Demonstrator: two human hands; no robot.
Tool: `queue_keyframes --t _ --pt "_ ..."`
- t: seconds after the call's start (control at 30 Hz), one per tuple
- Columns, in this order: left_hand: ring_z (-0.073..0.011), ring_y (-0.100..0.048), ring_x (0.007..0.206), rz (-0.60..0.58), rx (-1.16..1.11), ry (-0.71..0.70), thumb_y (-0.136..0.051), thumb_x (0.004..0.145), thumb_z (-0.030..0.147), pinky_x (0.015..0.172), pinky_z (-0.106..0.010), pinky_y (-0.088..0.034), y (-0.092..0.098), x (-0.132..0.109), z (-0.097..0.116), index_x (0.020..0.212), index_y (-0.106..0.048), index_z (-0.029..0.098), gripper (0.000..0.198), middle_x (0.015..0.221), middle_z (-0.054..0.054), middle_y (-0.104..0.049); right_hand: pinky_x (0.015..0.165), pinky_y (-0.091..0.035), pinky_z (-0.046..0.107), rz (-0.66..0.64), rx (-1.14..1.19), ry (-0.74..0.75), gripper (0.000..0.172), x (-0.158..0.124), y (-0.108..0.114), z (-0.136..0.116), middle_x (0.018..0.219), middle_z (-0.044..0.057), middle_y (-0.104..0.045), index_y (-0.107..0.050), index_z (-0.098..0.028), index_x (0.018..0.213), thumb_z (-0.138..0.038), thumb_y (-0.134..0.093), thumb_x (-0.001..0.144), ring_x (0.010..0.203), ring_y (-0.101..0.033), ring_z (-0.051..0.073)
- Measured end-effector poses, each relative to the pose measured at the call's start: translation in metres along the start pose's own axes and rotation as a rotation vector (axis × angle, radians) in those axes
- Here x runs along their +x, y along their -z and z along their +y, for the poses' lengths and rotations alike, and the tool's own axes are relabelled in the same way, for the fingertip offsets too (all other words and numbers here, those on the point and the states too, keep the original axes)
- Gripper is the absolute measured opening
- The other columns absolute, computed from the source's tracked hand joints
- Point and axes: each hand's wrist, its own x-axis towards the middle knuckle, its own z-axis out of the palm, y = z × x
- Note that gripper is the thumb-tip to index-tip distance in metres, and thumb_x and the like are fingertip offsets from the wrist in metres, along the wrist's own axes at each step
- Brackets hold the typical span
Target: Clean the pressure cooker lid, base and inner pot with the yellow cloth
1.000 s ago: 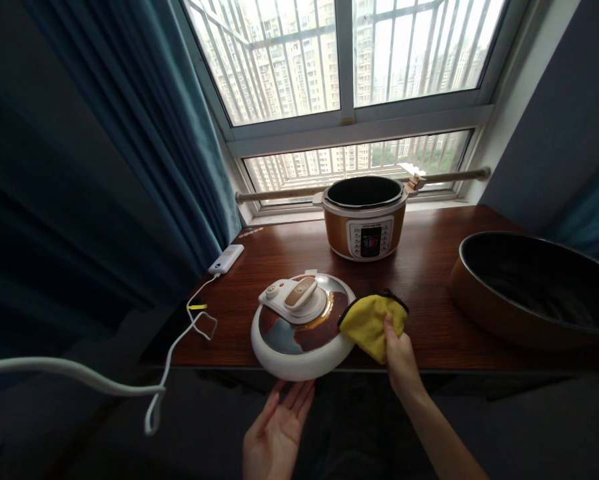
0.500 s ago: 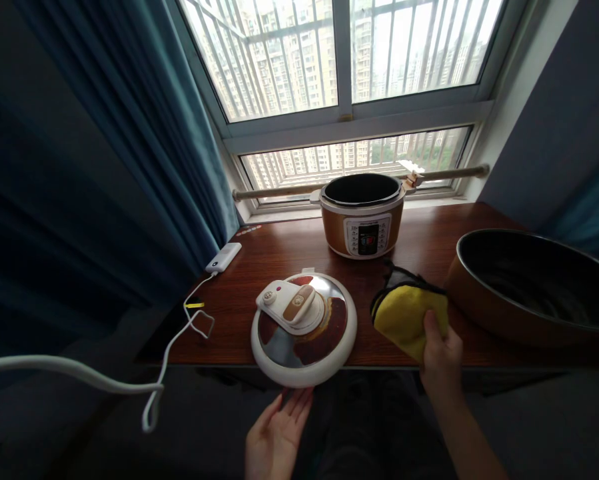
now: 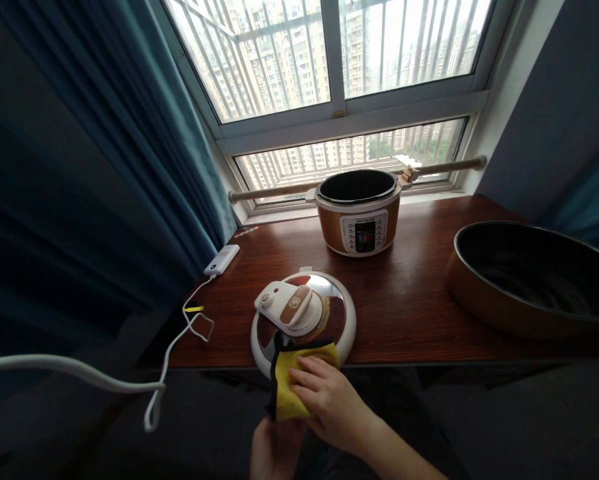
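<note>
Wooden tabletop (image 3: 409,293) bears cooker (image 3: 356,230), pot (image 3: 474,297), and lid (image 3: 304,313) partly behind cloth (image 3: 284,385).

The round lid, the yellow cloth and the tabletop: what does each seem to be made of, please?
Round lid: smooth whitish rim, probably plastic; the shiny, reflective top looks like polished metal or glass.
Yellow cloth: soft, matte fabric, judging by its drape and dark edging.
Tabletop: glossy reddish-brown wood or wood-look laminate, by its grain and sheen.
</note>
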Motion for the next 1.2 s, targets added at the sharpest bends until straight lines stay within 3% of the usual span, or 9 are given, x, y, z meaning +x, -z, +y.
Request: queue_keyframes --t 0.13,0.4,0.47,0.67,0.83,0.93,1.03,1.13,1.2 --pt "-0.0263 -0.064 0.097 -0.024 0.041 0.062 -0.038 0.080 0.007 0.093 -0.043 -0.046 0.001 0.002 0.001 0.084 -0.073 0.013 0.036 0.095 -0.014 -0.070 0.106 -0.031 0.033 0.071 0.048 -0.091 0.037 -0.001 0.021 0.011 0.120 0.002 -0.060 -0.061 -0.022 0.111 -0.014 -0.051 0.076 0.120 -0.045 0.019" --pt "-0.0240 -0.061 0.105 0.021 0.047 0.097 -0.037 0.082 0.001 0.098 -0.038 -0.042 -0.012 -0.001 0.005 0.082 -0.074 0.014 0.039 0.100 -0.012 -0.070 0.104 -0.033 0.038 0.471 0.330 -0.422 0.034 0.017 0.068 0.079 0.112 0.002 -0.064 -0.068 -0.024 0.103 -0.013 -0.058 0.072 0.112 -0.053 0.022" --pt "-0.0233 -0.062 0.103 0.044 0.053 0.087 -0.039 0.081 0.000 0.098 -0.038 -0.042 -0.014 -0.002 0.004 0.080 -0.074 0.015 0.038 0.098 -0.011 -0.070 0.100 -0.036 0.036 0.459 0.363 -0.450 0.028 0.034 0.078 0.093 0.107 0.002 -0.066 -0.070 -0.024 0.096 -0.014 -0.058 0.072 0.105 -0.056 0.022" --pt "-0.0227 -0.061 0.104 0.005 0.071 0.097 -0.039 0.082 0.001 0.102 -0.037 -0.039 -0.010 0.000 0.005 0.081 -0.074 0.016 0.039 0.100 -0.011 -0.070 0.079 -0.043 0.026 0.233 0.328 -0.474 0.012 0.104 0.088 0.128 0.084 0.001 -0.070 -0.070 -0.022 0.077 -0.016 -0.064 0.068 0.082 -0.061 0.019" --pt "-0.0228 -0.060 0.106 -0.033 0.071 0.093 -0.037 0.082 0.000 0.105 -0.038 -0.035 -0.007 -0.001 0.005 0.083 -0.075 0.018 0.042 0.102 -0.010 -0.069 0.073 -0.043 0.023 0.228 0.357 -0.519 0.005 0.138 0.083 0.152 0.070 -0.001 -0.069 -0.068 -0.020 0.067 -0.018 -0.069 0.063 0.073 -0.061 0.018" --pt "-0.0223 -0.058 0.109 -0.043 0.068 0.093 -0.037 0.083 0.001 0.108 -0.037 -0.030 -0.009 -0.002 0.005 0.085 -0.074 0.018 0.041 0.105 -0.010 -0.068 0.076 -0.044 0.026 0.294 0.350 -0.555 0.005 0.132 0.085 0.159 0.074 0.000 -0.070 -0.068 -0.021 0.071 -0.020 -0.067 0.067 0.077 -0.062 0.019" --pt "-0.0231 -0.058 0.109 -0.028 0.074 0.075 -0.039 0.082 0.000 0.107 -0.038 -0.033 -0.011 -0.004 0.004 0.086 -0.074 0.017 0.039 0.104 -0.010 -0.068 0.082 -0.044 0.031 0.353 0.308 -0.567 0.012 0.105 0.087 0.153 0.078 0.001 -0.070 -0.070 -0.021 0.081 -0.022 -0.061 0.072 0.079 -0.062 0.021" --pt "-0.0246 -0.060 0.105 0.038 0.097 0.032 -0.043 0.078 -0.001 0.102 -0.040 -0.039 -0.015 -0.004 0.003 0.081 -0.073 0.016 0.034 0.098 -0.010 -0.070 0.094 -0.039 0.035 0.429 0.261 -0.555 0.027 0.062 0.077 0.130 0.100 0.002 -0.068 -0.068 -0.021 0.100 -0.020 -0.054 0.077 0.097 -0.059 0.022" --pt "-0.0254 -0.062 0.102 0.084 0.127 -0.001 -0.047 0.075 -0.002 0.098 -0.040 -0.043 -0.018 -0.005 0.002 0.078 -0.072 0.014 0.030 0.095 -0.010 -0.071 0.105 -0.030 0.036 0.517 0.199 -0.504 0.040 0.029 0.062 0.105 0.121 0.002 -0.059 -0.060 -0.023 0.116 -0.016 -0.052 0.077 0.117 -0.049 0.021"
